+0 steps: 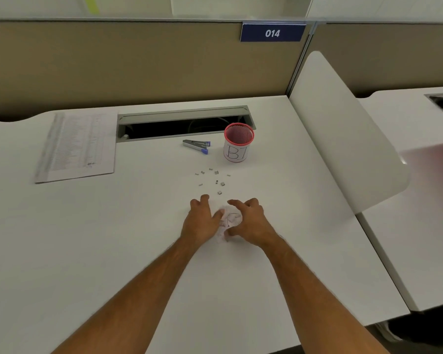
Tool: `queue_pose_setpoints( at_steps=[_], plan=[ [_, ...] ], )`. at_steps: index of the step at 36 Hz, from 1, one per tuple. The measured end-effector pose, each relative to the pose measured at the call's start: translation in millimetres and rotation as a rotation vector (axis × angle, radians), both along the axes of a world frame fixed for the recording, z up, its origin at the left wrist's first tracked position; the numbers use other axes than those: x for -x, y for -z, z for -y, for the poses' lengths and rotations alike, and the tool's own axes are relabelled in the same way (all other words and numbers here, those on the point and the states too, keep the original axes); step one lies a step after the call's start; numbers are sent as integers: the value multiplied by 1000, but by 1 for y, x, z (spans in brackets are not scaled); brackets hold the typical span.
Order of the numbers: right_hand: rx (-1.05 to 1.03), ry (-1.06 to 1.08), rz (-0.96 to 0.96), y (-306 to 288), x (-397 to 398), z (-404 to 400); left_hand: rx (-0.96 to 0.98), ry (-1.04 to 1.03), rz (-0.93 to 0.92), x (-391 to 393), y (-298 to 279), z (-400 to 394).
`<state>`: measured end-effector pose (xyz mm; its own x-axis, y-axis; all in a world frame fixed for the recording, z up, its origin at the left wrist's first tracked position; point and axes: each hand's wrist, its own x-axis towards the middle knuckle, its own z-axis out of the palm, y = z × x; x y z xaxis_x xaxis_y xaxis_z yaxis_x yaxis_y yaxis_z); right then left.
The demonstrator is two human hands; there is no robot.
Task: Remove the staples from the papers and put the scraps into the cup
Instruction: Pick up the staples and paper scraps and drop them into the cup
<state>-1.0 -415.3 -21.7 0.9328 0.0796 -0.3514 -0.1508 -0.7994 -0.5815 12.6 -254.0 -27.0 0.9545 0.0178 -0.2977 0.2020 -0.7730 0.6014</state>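
Both hands, left hand (201, 221) and right hand (251, 223), half-curled around crumpled paper scrap (229, 219) on tabletop (113, 238); compact ball tightly, then lift to cup (238, 143) beyond loose staples (212, 178), avoiding scattering them

Red-rimmed mesh cup (239, 144) with white label, blue-tipped grey staple remover (196, 145), white desk (113, 226).

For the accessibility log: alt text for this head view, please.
Both hands, left hand and right hand, press a crumpled paper on a white desk. Beyond lie loose staples, a staple remover, a red-rimmed cup and a paper stack.
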Motion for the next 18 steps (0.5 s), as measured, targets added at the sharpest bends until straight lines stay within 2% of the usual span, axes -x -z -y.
queue_pose_setpoints(
  at_steps=[6,18],
  plan=[
    [138,-112,97,3,0,-23,39,-136,-2,-13,-6,-9],
    [143,-130,226,-3,-8,-35,72,-127,-19,-21,-8,-13]
  ],
)
